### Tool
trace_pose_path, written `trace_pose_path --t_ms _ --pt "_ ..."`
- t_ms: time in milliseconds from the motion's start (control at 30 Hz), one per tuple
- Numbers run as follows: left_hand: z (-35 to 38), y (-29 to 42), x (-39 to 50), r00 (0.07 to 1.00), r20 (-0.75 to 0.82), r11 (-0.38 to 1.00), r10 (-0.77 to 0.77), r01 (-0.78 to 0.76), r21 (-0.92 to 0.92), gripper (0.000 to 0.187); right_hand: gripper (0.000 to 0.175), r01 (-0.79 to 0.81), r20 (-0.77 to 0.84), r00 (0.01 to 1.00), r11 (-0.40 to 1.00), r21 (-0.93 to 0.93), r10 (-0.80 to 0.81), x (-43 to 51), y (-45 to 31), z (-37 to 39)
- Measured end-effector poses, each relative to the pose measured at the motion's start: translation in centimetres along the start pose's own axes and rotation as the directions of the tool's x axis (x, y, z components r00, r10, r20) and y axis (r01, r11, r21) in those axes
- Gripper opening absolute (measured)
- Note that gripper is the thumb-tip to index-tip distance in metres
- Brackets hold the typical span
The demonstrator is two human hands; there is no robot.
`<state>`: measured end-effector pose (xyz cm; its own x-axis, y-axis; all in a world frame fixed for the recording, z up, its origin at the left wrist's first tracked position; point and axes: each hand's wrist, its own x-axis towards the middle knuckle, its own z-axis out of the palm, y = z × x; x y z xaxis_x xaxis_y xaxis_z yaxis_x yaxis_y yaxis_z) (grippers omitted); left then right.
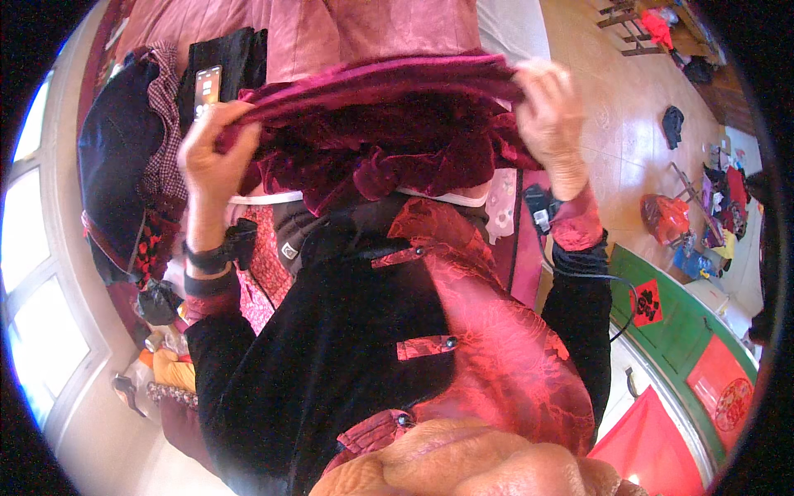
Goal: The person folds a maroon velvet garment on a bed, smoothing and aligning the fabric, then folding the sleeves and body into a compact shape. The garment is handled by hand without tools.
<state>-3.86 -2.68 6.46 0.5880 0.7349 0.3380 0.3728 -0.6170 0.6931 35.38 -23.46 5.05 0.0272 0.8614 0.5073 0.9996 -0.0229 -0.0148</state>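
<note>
A dark magenta velvet garment (378, 118) stretches between my two hands, over the near edge of a pink bedspread (372, 31). My left hand (217, 139) grips its left end, thumb and fingers closed around the cloth. At the other end, my right hand (549, 111) holds the garment's right edge and looks slightly blurred. The upper edge is drawn out in a long band, while the lower part hangs in loose, bunched folds near my lap. Just beyond my left hand a lit smartphone (208, 87) rests on folded black cloth (248, 53).
Dark blue clothing (118, 149) and a checked cloth (164, 124) lie at the left, by the window (31, 217). On the tiled floor at right are a dark cloth (672, 127) and a red plastic bag (664, 217). A green cabinet (657, 353) stands lower right.
</note>
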Motion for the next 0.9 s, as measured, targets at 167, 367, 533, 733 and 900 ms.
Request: trace_pose_path --t_ms 167,367,533,733,900 --pt "6.3 -2.5 -4.6 0.971 0.202 0.987 0.124 -0.142 0.078 0.024 0.044 -0.485 0.536 0.798 0.821 0.302 0.275 -7.5 -4.7 5.1" --pt "6.4 -3.3 -6.4 0.985 0.153 0.989 0.083 -0.100 0.105 0.027 0.030 -0.721 0.592 0.668 0.196 0.665 0.450 -8.5 -2.7 3.3" --pt "6.4 -2.9 -6.1 0.982 0.158 0.988 0.100 -0.117 0.102 0.027 0.030 -0.534 0.378 0.844 0.532 0.657 0.380 -6.0 -4.4 2.3" --pt "6.5 -3.1 -6.4 0.986 0.137 0.989 0.097 -0.111 0.096 0.026 0.035 -0.281 0.338 0.931 0.865 0.415 0.141 -5.0 -7.2 3.7" --pt "6.7 -3.2 -6.4 0.983 0.156 0.990 0.095 -0.110 0.089 0.024 0.037 -0.208 0.326 0.941 0.912 0.352 0.089 -5.8 -7.6 4.4"
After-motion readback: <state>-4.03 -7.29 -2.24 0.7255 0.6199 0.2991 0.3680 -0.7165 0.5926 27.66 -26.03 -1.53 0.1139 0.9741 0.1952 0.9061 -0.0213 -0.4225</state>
